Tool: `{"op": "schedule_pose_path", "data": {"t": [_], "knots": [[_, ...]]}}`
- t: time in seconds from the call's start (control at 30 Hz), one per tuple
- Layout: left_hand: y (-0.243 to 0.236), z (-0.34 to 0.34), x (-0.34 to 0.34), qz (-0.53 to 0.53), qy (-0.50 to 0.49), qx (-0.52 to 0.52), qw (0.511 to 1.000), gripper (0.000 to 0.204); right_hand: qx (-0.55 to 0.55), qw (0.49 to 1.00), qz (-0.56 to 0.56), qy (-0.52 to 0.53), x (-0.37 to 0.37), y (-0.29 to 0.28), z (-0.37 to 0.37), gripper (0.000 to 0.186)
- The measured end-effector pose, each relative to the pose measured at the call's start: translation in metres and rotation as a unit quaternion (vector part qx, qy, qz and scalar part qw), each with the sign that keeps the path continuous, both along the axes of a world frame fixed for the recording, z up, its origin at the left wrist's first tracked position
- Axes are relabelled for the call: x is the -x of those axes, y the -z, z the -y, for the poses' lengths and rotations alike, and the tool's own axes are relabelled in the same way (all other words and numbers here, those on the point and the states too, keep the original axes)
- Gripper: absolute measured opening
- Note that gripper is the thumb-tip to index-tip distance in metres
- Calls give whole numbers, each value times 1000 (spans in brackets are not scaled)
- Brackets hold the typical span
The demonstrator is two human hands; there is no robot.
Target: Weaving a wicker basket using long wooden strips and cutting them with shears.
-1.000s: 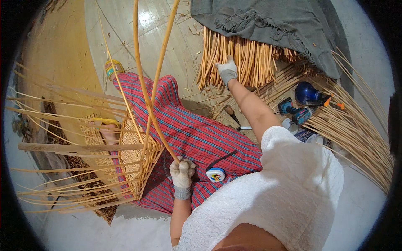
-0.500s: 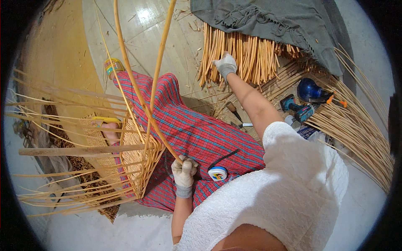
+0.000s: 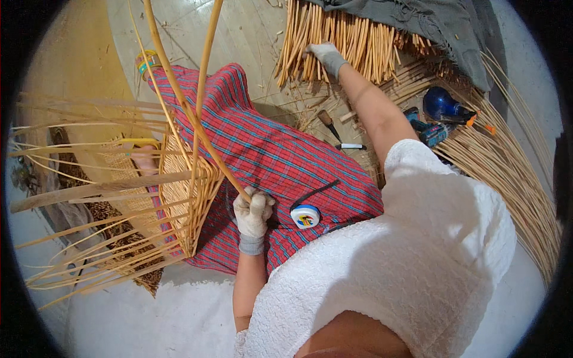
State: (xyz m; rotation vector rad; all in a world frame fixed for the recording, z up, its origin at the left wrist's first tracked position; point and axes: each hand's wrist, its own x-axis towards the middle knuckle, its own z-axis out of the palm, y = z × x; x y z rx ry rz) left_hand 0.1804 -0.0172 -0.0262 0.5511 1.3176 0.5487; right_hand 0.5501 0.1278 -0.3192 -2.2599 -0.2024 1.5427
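Note:
My left hand [image 3: 253, 212], in a pale work glove, is closed around the lower end of a long thick cane [image 3: 179, 89]. That cane rises from my lap past a half-woven wicker basket [image 3: 176, 206], which lies on its side at my left with its stakes [image 3: 77, 197] pointing left. Another long cane [image 3: 206, 65] crosses the held one. My right arm reaches far forward, and my gloved right hand [image 3: 327, 56] rests at the cut ends of a bundle of canes [image 3: 358, 45]. Its fingers look closed on a cane there, partly hidden by the hand.
A tape measure [image 3: 305, 216] with a black strap sits on my red plaid-covered lap. Beyond my right arm lie a wooden-handled tool [image 3: 327, 123], a marker [image 3: 351, 146], a cordless drill [image 3: 431, 132], a blue spray bottle [image 3: 443, 106] and long thin rods [image 3: 495, 173]. Grey cloth [image 3: 441, 30] covers the bundle's far part.
The view has shifted, so the bundle and lap appear higher and the basket further left. My left hand keeps its hold on the cane; my right hand stays at the bundle's ends.

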Motion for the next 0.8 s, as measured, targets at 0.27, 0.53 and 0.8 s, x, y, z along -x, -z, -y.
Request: {"op": "schedule_pose_path", "data": {"t": [0.27,0.53,0.8], "knots": [[7,6,9,14,2,0,1000,28,-211,896,-357,161,-2,-16,15,33],[4,5,14,21,0,-4,1000,27,-171,970,-171,-3,19,13,11,47],[1,-2,6,18,15,3,1000,31,-43,961,255,-97,67,-12,-26,45]]}}
